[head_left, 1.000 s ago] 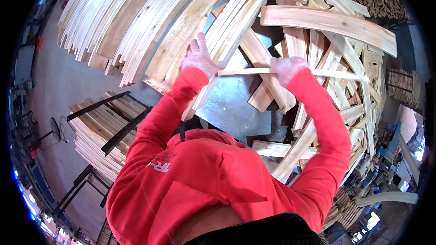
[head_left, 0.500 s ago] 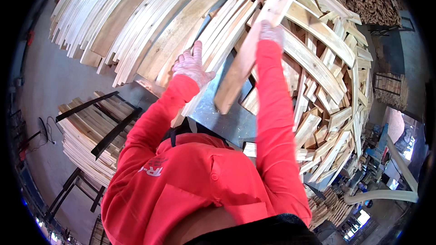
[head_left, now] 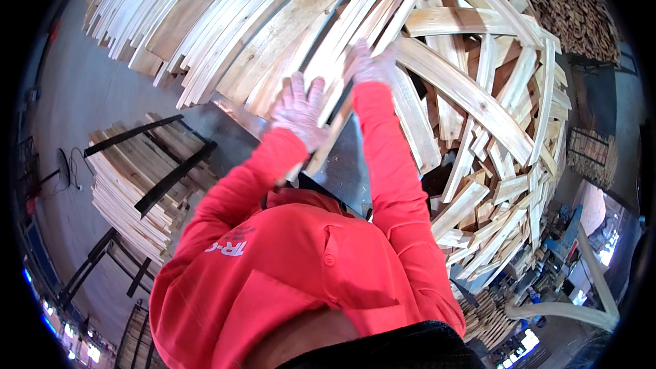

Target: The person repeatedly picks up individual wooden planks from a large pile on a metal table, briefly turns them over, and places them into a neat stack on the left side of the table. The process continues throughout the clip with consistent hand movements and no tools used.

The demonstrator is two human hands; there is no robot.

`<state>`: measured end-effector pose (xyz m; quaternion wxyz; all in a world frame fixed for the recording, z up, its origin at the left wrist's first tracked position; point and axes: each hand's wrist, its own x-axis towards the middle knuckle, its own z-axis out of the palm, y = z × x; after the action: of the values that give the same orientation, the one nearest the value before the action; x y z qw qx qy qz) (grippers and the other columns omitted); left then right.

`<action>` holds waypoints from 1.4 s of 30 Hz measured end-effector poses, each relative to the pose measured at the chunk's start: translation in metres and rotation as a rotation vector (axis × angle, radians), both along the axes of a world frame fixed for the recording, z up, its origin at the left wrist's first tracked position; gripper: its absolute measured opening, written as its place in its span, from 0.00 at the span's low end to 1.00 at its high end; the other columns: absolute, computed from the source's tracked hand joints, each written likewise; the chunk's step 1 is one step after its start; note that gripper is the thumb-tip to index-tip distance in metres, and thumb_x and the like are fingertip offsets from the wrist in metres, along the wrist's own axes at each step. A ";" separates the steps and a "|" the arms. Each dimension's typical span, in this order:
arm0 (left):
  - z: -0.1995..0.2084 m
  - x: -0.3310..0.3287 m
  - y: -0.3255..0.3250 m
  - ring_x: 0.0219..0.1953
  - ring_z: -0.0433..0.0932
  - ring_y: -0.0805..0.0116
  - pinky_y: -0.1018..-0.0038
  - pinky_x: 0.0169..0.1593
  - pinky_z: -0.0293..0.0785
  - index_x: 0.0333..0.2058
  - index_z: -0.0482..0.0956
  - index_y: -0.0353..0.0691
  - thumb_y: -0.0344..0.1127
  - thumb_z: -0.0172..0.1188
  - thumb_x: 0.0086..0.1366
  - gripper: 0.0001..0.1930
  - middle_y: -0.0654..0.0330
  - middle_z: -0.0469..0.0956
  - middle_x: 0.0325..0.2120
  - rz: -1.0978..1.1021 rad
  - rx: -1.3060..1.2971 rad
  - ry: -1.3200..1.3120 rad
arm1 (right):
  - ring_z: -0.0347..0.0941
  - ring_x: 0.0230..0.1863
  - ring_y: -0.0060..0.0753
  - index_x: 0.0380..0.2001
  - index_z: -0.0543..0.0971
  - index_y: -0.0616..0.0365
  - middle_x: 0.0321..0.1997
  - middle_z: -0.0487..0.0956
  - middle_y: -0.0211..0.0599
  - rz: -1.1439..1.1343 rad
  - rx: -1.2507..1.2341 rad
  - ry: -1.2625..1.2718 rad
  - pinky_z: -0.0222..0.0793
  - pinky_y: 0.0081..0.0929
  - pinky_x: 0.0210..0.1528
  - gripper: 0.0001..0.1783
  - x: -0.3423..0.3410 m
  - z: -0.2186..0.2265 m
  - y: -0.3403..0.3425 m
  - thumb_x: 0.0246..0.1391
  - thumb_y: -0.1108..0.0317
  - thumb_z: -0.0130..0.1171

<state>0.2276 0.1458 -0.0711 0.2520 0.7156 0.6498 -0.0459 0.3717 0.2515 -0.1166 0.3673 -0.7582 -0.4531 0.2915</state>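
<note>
My left hand (head_left: 299, 111), in a thin pale glove, lies with fingers spread on the near ends of several narrow boards (head_left: 348, 31) lined up side by side. My right hand (head_left: 373, 68), gloved too and slightly blurred, is closed around a wooden board (head_left: 402, 14) turned on its edge. That board is at the right side of the lined-up row, and its lower part is hidden by my hand and sleeve. Wider flat boards (head_left: 290, 31) lie just left of the row. Beneath, a bluish metal tabletop (head_left: 345, 164) shows between my forearms.
A jumbled heap of loose boards (head_left: 471, 102) spreads to the right. Rows of stacked planks (head_left: 225, 20) fill the upper left. At lower left, more planks (head_left: 130, 191) rest in a black metal frame (head_left: 174, 181). A brown wood pile (head_left: 567, 3) stands at the far right.
My right hand has moved left and turned its board from flat onto its edge, bringing it to the row. My left hand has shifted slightly right, its fingers spread on the boards.
</note>
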 end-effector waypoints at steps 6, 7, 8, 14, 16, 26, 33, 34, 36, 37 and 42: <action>0.003 -0.048 -0.014 0.68 0.47 0.37 0.51 0.66 0.48 0.68 0.45 0.44 0.57 0.63 0.51 0.52 0.35 0.42 0.66 0.036 -0.070 -0.069 | 0.54 0.68 0.58 0.69 0.41 0.64 0.69 0.52 0.62 0.046 -0.210 0.193 0.53 0.37 0.69 0.61 -0.046 -0.026 -0.043 0.46 0.42 0.63; 0.003 -0.036 -0.020 0.68 0.46 0.37 0.51 0.66 0.48 0.68 0.45 0.44 0.58 0.63 0.51 0.52 0.35 0.41 0.66 0.044 -0.069 0.012 | 0.57 0.67 0.58 0.70 0.39 0.62 0.69 0.52 0.61 0.073 -0.293 0.172 0.55 0.35 0.67 0.63 -0.049 -0.016 -0.044 0.44 0.45 0.67; 0.002 -0.028 -0.023 0.68 0.45 0.36 0.50 0.66 0.48 0.67 0.45 0.44 0.58 0.63 0.50 0.52 0.35 0.41 0.66 0.052 -0.068 0.094 | 0.58 0.67 0.57 0.70 0.38 0.62 0.69 0.53 0.61 0.107 -0.363 0.173 0.56 0.35 0.67 0.64 -0.049 -0.005 -0.041 0.43 0.47 0.68; 0.005 -0.014 -0.016 0.65 0.54 0.39 0.52 0.63 0.55 0.67 0.47 0.42 0.60 0.63 0.51 0.52 0.36 0.50 0.64 0.132 0.003 -0.034 | 0.73 0.54 0.44 0.70 0.35 0.57 0.52 0.75 0.49 0.036 -0.166 0.788 0.69 0.32 0.57 0.68 -0.023 -0.039 -0.051 0.37 0.70 0.74; -0.002 -0.034 -0.002 0.62 0.61 0.42 0.57 0.61 0.61 0.66 0.48 0.41 0.61 0.62 0.52 0.51 0.38 0.58 0.62 0.262 -0.026 -0.321 | 0.79 0.42 0.35 0.65 0.54 0.57 0.44 0.79 0.42 0.057 -0.204 1.126 0.77 0.31 0.45 0.51 0.000 -0.067 -0.046 0.39 0.77 0.71; -0.077 -0.096 0.040 0.53 0.73 0.49 0.64 0.59 0.66 0.60 0.64 0.36 0.50 0.59 0.61 0.33 0.44 0.73 0.51 0.165 0.166 -0.521 | 0.75 0.48 0.35 0.70 0.39 0.56 0.50 0.76 0.44 0.023 -0.192 0.789 0.72 0.28 0.50 0.64 -0.016 -0.077 -0.034 0.37 0.79 0.72; -0.009 -0.049 0.031 0.54 0.72 0.50 0.55 0.55 0.68 0.63 0.58 0.39 0.53 0.58 0.59 0.39 0.47 0.71 0.54 -0.014 0.056 -0.234 | 0.78 0.44 0.36 0.57 0.67 0.64 0.45 0.81 0.43 0.071 -0.338 0.528 0.72 0.28 0.49 0.40 -0.007 -0.021 -0.033 0.38 0.73 0.73; 0.002 -0.038 0.036 0.54 0.72 0.49 0.54 0.54 0.68 0.63 0.58 0.39 0.54 0.58 0.59 0.39 0.47 0.71 0.54 0.011 -0.162 -0.154 | 0.78 0.43 0.37 0.56 0.67 0.63 0.45 0.81 0.43 0.062 -0.303 0.407 0.72 0.29 0.48 0.40 -0.009 -0.021 -0.039 0.38 0.72 0.73; -0.001 -0.031 0.034 0.54 0.72 0.49 0.53 0.53 0.69 0.62 0.59 0.40 0.55 0.58 0.58 0.39 0.48 0.70 0.54 0.008 -0.188 -0.121 | 0.79 0.42 0.36 0.55 0.67 0.62 0.44 0.81 0.43 0.062 -0.239 0.081 0.73 0.29 0.47 0.38 0.000 -0.025 -0.043 0.39 0.71 0.72; -0.010 -0.034 0.027 0.54 0.72 0.48 0.53 0.52 0.69 0.62 0.59 0.40 0.56 0.58 0.58 0.38 0.48 0.70 0.54 -0.017 0.009 -0.168 | 0.79 0.40 0.36 0.55 0.67 0.62 0.43 0.81 0.43 0.073 -0.242 0.196 0.74 0.30 0.45 0.37 -0.006 -0.008 -0.046 0.39 0.73 0.71; -0.027 -0.057 0.023 0.57 0.67 0.47 0.54 0.56 0.66 0.63 0.58 0.44 0.52 0.59 0.58 0.37 0.46 0.66 0.58 0.030 0.400 -0.049 | 0.78 0.31 0.38 0.52 0.68 0.60 0.34 0.79 0.40 -0.037 -0.145 0.586 0.75 0.33 0.32 0.35 0.000 -0.013 -0.048 0.36 0.83 0.67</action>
<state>0.1702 0.1689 -0.0978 0.1214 0.7425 0.6503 0.1053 0.3721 0.2031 -0.1291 0.4327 -0.6739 -0.2920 0.5228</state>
